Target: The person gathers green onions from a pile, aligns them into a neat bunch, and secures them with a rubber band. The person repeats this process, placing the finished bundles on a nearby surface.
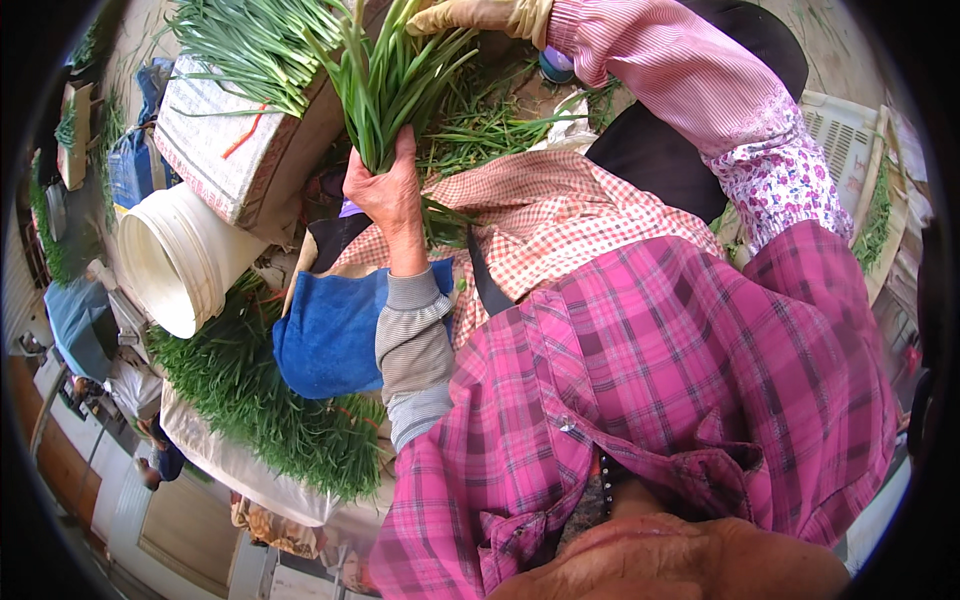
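Note:
My bare left hand (388,191) grips a bunch of garlic chives (386,97) near its narrow end, above my lap. The long flat leaves fan out towards the top of the view. My right hand (484,16), in a tan glove, reaches across at the top edge. Its fingertips touch or lie just beside the leaves, and whether they pinch any is unclear. Beside the held bunch, a pile of chives (262,45) lies on a worn printed box (217,150), pale stem ends towards me. A red tie (245,131) rests on the box top.
A white plastic bucket (169,259) lies tilted beside the box. Tied chives (285,412) stand massed at my left, near a blue cloth (326,334). Loose chive leaves (487,142) litter the ground ahead. A white plastic crate (836,139) stands at right; a person (161,454) is far left.

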### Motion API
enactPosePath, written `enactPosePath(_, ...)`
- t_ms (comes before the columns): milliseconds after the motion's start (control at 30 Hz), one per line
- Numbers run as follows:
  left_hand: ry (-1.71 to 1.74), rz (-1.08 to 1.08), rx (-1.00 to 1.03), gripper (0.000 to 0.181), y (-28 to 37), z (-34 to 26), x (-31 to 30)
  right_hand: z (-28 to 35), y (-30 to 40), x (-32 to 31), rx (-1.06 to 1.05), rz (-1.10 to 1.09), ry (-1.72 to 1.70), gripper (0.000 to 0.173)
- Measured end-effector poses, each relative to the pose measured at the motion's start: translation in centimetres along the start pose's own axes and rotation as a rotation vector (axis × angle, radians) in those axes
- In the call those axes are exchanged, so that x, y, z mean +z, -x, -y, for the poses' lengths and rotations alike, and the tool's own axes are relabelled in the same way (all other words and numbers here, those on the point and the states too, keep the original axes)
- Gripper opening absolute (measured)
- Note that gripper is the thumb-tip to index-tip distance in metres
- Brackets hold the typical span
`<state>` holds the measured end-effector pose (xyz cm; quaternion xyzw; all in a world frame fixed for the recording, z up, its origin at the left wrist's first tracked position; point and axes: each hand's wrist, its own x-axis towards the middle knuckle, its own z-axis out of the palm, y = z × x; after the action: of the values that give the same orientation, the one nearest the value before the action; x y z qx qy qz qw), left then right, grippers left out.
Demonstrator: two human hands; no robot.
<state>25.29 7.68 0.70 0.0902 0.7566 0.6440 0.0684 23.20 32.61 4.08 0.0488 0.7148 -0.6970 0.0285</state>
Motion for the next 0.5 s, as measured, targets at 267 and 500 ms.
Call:
enactPosePath(267,0.137,0.148,-0.425,0.025,-0.6,-0.6,-1.0,-2.8,-1.2,-1.8,0.037,-0.105,-0.28,0.013)
enactPosePath(500,0.316,-0.004,-0.449,0.027,-1.7,1.3,-3.3,6.2,2.8,-8.7,0.075,0.509,-0.575,0.038)
